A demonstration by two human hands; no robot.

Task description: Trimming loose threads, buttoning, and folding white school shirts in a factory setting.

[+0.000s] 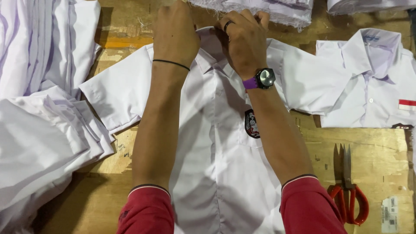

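A white short-sleeved shirt (219, 164) lies face up and spread flat on a wooden table (372, 151), with a dark badge on its chest pocket (251, 124). My left hand (174, 32) rests on the shirt's collar at its left side, fingers curled and hidden behind the knuckles. My right hand (243, 41), with a ring and a purple-strapped watch, pinches the collar (212, 41) at its middle. Both forearms reach up over the shirt from red sleeves.
A pile of white cloth (39, 130) covers the left side. Another white shirt (368, 78) with a small red-and-white patch lies at the right. Red-handled scissors (349, 186) lie at lower right. Folded white fabric (268, 11) sits along the far edge.
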